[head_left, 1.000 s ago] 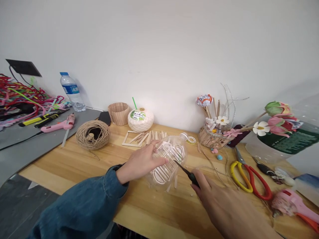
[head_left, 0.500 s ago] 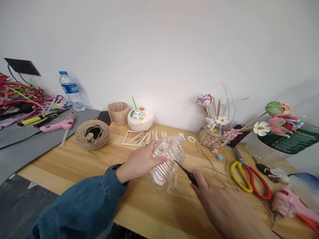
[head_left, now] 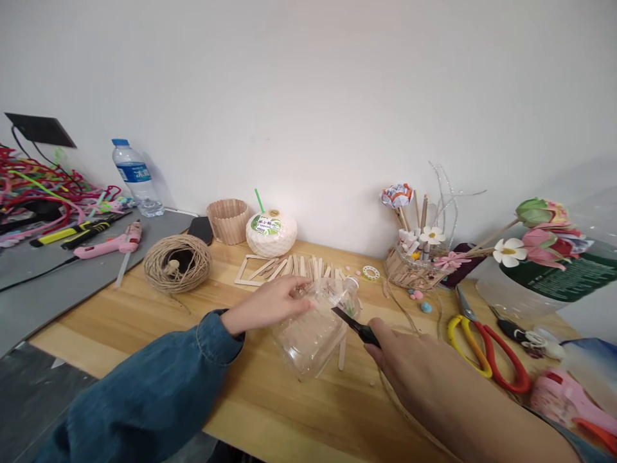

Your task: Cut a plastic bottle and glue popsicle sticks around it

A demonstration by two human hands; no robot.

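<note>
A clear plastic bottle [head_left: 303, 344] lies on its side in the middle of the wooden worktop [head_left: 116, 325], its neck pointing to the back edge and slightly right. The left hand [head_left: 274, 302] has its grip on the bottle's upper part, thumb across the near side. The right hand [head_left: 409, 363] has its grip closed round the handle of a black knife [head_left: 354, 325], blade tip at the bottle's right side; whether it touches I cannot tell.

The clearest label is on the white coconut [head_left: 284, 241] near the back edge: green and white, with dark Chinese characters too small to read surely, and a small round gold sticker above. Left of it stands a stick-walled cup [head_left: 229, 224]. Beyond the worktop's left edge, on a grey mat [head_left: 43, 292], a blue-capped water bottle [head_left: 135, 183] wears a blue label with white characters, not legible here.

Near the back right corner, a large clear container [head_left: 496, 296] bears a dark green label with rows of fine pale print, unreadable. Scissors [head_left: 469, 314] with yellow and red handles lie just in front of it. A ball of twine [head_left: 157, 267] sits by the left edge; flat wooden sticks [head_left: 301, 265] lie behind the bottle.
</note>
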